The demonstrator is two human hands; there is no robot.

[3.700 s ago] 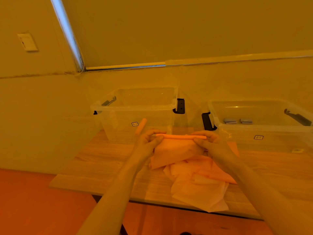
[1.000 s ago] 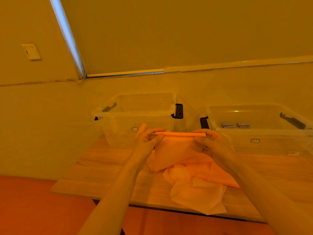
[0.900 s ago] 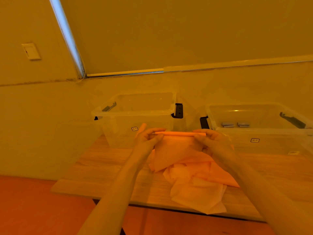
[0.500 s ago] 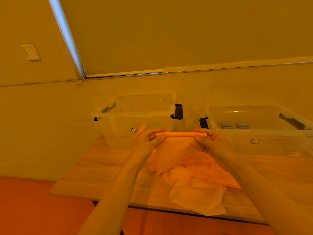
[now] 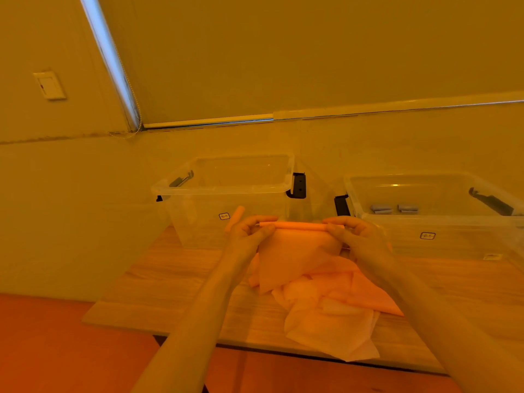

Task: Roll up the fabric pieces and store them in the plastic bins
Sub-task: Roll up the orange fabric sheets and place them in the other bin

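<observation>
Head view: left hand and right hand pinch the fabric roll between them.

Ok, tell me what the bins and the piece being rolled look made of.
Bins: clear, glossy hard plastic; the contents show through the walls.
Piece being rolled: thin, matte orange fabric, possibly non-woven; it drapes limply from the tight roll held by both hands.

Only one view: head cam on me, wide-angle, looking forward and slightly down over my forearms at the wooden table pushed against the wall. My left hand and right hand sit close, near frame center; two clear bins just beyond, window blind filling the top.
</observation>
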